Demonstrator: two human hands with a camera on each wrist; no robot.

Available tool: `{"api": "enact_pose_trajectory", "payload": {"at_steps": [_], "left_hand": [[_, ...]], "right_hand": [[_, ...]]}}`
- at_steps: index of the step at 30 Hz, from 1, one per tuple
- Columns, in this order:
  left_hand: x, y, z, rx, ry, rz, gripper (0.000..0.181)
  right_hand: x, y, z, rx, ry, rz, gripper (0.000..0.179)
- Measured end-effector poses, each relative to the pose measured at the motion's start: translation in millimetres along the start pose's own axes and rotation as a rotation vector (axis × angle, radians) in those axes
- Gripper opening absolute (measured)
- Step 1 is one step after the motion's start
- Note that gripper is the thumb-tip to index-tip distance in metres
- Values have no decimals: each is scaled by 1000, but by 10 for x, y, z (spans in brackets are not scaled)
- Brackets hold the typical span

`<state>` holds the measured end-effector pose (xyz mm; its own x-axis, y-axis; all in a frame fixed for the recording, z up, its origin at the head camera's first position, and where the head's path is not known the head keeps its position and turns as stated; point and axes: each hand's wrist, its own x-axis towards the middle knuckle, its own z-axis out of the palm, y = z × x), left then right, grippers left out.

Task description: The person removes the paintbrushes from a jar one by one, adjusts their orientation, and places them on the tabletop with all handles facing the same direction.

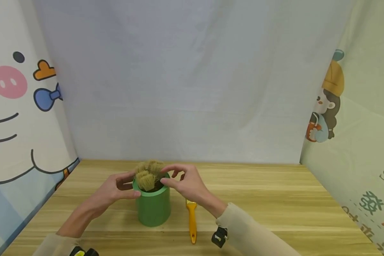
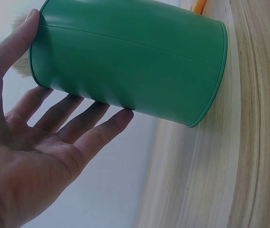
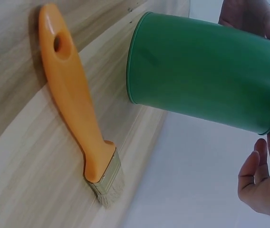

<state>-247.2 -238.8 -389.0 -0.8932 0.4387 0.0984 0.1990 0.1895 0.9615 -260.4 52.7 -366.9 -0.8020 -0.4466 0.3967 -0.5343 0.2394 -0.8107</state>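
Note:
A green cylindrical pot stands upright on the table. Tan bristle tufts, like paintbrush heads, poke out of its top. My left hand holds the pot from the left, thumb by the near rim; in the left wrist view its fingertips meet the pot's side. At the rim's right side is my right hand, with index finger and thumb apart beside the tufts. Its other fingers are bent, with nothing seen between them. Right of the pot lies a paintbrush with an orange handle, its pale bristles pointing away from me.
The wooden tabletop extends to both sides of the pot. A pale cloth hangs behind it. Printed cloths with cartoon figures hang at the left and right.

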Motion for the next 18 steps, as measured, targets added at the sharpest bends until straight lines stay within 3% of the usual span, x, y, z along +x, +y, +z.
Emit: {"api": "enact_pose_trajectory", "payload": {"at_steps": [8, 18], "left_hand": [[12, -10, -5, 5, -5, -6, 92], [9, -3, -5, 6, -3, -14, 92]], "right_hand": [[78, -14, 66, -14, 41, -41, 18], [169, -15, 166, -45, 149, -101, 7]]}}
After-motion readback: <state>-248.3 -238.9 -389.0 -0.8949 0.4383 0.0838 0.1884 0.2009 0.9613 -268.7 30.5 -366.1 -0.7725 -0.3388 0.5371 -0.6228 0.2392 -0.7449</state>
